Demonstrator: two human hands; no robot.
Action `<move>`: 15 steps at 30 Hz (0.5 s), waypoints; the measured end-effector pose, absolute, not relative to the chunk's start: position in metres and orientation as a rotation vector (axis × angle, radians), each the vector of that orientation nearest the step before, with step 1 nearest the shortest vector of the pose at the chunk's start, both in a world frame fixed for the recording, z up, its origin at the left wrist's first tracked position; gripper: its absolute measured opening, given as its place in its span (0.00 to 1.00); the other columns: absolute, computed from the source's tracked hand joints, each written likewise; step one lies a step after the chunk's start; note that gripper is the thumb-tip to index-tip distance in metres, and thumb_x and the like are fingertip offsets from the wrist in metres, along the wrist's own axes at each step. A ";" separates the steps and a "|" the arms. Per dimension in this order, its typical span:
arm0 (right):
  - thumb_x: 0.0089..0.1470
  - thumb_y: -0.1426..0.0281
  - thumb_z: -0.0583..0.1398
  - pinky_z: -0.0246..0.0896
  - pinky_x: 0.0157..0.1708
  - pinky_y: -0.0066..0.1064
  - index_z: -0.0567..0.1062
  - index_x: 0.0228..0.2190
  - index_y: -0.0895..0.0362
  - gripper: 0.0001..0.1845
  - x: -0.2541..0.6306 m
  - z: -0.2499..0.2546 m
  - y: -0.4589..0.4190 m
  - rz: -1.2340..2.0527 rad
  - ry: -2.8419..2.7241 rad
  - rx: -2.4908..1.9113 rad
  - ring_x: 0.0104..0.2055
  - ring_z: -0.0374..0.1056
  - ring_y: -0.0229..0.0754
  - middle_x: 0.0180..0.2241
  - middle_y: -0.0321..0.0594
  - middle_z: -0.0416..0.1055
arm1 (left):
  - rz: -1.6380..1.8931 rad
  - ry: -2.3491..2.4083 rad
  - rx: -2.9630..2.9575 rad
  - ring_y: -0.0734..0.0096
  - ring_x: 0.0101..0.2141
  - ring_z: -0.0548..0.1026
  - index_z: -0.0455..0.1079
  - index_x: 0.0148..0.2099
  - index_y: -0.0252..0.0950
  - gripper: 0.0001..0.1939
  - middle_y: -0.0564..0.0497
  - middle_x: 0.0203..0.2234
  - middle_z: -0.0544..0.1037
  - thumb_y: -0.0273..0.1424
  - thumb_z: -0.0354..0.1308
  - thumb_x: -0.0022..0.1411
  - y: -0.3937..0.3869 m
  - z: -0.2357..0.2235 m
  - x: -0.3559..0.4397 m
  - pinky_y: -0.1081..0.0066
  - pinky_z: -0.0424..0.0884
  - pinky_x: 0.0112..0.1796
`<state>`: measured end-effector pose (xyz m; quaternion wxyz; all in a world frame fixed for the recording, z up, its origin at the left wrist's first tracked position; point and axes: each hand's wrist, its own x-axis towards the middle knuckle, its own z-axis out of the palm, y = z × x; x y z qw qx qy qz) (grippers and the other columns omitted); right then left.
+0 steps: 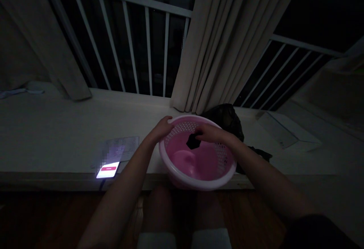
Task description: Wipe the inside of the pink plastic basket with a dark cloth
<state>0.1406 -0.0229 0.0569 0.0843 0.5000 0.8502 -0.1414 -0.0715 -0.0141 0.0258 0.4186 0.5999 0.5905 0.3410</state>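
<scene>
A pink plastic laundry basket point(196, 182) with perforated sides stands at the front edge of the white window ledge, before my knees. My left hand point(164, 127) grips its rim on the left, fingers hooked over the edge. Inside the basket, my right hand point(207, 132) is closed on a small black cloth point(193, 141), which hangs from the fingers above the pink bottom. The dim light hides what kind of cloth it is.
A lit phone point(108, 169) lies on papers point(129, 146) to the left. Behind the basket sits a black plastic bag point(227, 118); a white box point(288, 131) stands to the right. Curtains point(216, 44) hang before the barred window point(136, 44).
</scene>
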 end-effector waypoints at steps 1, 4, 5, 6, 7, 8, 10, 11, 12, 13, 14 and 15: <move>0.52 0.72 0.57 0.54 0.31 0.23 0.76 0.39 0.60 0.13 0.140 0.055 -0.020 -0.414 2.519 1.478 0.34 0.66 0.34 0.35 0.38 0.73 | 0.867 1.458 1.415 0.61 0.36 0.76 0.60 0.58 0.30 0.29 0.39 0.43 0.75 0.25 0.52 0.52 -0.017 0.026 -0.072 0.69 0.70 0.33; 0.50 0.72 0.58 0.55 0.31 0.23 0.76 0.40 0.59 0.14 0.137 0.047 -0.013 -0.371 2.465 1.447 0.35 0.67 0.35 0.37 0.38 0.73 | 0.915 1.406 1.232 0.63 0.34 0.75 0.58 0.59 0.33 0.30 0.40 0.41 0.74 0.25 0.53 0.52 -0.027 0.026 -0.073 0.69 0.70 0.31; 0.49 0.72 0.58 0.55 0.31 0.23 0.76 0.41 0.58 0.15 0.136 0.044 -0.011 -0.349 2.446 1.449 0.36 0.67 0.37 0.37 0.39 0.73 | 0.940 1.410 1.198 0.64 0.33 0.75 0.59 0.59 0.33 0.30 0.41 0.41 0.74 0.24 0.53 0.52 -0.030 0.026 -0.074 0.70 0.70 0.31; 0.48 0.72 0.59 0.55 0.31 0.24 0.76 0.42 0.58 0.17 0.135 0.041 -0.009 -0.325 2.426 1.453 0.38 0.68 0.38 0.38 0.40 0.73 | 0.970 1.423 1.174 0.65 0.33 0.75 0.60 0.58 0.34 0.29 0.42 0.41 0.73 0.24 0.53 0.52 -0.033 0.026 -0.074 0.70 0.70 0.31; 0.46 0.73 0.60 0.56 0.31 0.25 0.75 0.43 0.59 0.19 0.133 0.039 -0.007 -0.294 2.405 1.458 0.39 0.68 0.41 0.40 0.42 0.73 | 1.005 1.438 1.151 0.65 0.33 0.74 0.61 0.57 0.34 0.28 0.43 0.40 0.72 0.24 0.54 0.51 -0.037 0.024 -0.075 0.70 0.69 0.31; 0.45 0.73 0.60 0.56 0.31 0.26 0.75 0.43 0.60 0.20 0.130 0.037 -0.005 -0.260 2.384 1.462 0.40 0.68 0.43 0.41 0.44 0.72 | 1.044 1.443 1.125 0.66 0.33 0.74 0.61 0.56 0.34 0.28 0.44 0.39 0.72 0.24 0.54 0.51 -0.041 0.022 -0.075 0.71 0.69 0.31; 0.43 0.74 0.60 0.57 0.32 0.28 0.75 0.43 0.63 0.21 0.124 0.034 0.000 -0.195 2.348 1.463 0.41 0.68 0.48 0.42 0.49 0.72 | 1.127 1.428 1.071 0.69 0.31 0.73 0.62 0.54 0.34 0.27 0.47 0.35 0.70 0.25 0.55 0.50 -0.051 0.017 -0.073 0.72 0.68 0.30; 0.43 0.74 0.60 0.58 0.32 0.29 0.76 0.42 0.64 0.21 0.122 0.033 0.002 -0.175 2.333 1.458 0.40 0.69 0.49 0.41 0.51 0.72 | 1.166 1.408 1.047 0.70 0.30 0.72 0.61 0.54 0.34 0.26 0.49 0.33 0.69 0.26 0.56 0.50 -0.057 0.014 -0.072 0.73 0.68 0.29; 0.44 0.73 0.60 0.59 0.32 0.30 0.76 0.42 0.64 0.20 0.119 0.033 0.004 -0.163 2.323 1.449 0.40 0.69 0.49 0.41 0.52 0.72 | 1.201 1.388 1.025 0.71 0.29 0.71 0.61 0.54 0.34 0.26 0.50 0.32 0.68 0.28 0.56 0.50 -0.063 0.011 -0.070 0.74 0.67 0.28; 0.44 0.73 0.60 0.59 0.33 0.30 0.76 0.42 0.64 0.20 0.116 0.032 0.007 -0.158 2.318 1.440 0.40 0.69 0.50 0.41 0.52 0.72 | 1.234 1.367 1.012 0.72 0.28 0.70 0.60 0.54 0.35 0.27 0.51 0.31 0.68 0.29 0.57 0.50 -0.070 0.008 -0.068 0.74 0.66 0.27; 0.44 0.72 0.59 0.60 0.34 0.31 0.77 0.42 0.64 0.20 0.115 0.031 0.009 -0.157 2.321 1.432 0.40 0.69 0.50 0.41 0.52 0.72 | 1.269 1.342 0.996 0.73 0.27 0.70 0.60 0.54 0.35 0.28 0.52 0.30 0.68 0.30 0.57 0.49 -0.078 0.006 -0.065 0.75 0.65 0.26; 0.44 0.72 0.59 0.61 0.35 0.32 0.77 0.42 0.64 0.20 0.113 0.030 0.011 -0.156 2.330 1.424 0.40 0.69 0.50 0.41 0.52 0.72 | 1.309 1.309 0.978 0.74 0.26 0.69 0.59 0.55 0.35 0.29 0.53 0.30 0.67 0.32 0.58 0.49 -0.086 0.004 -0.062 0.75 0.65 0.26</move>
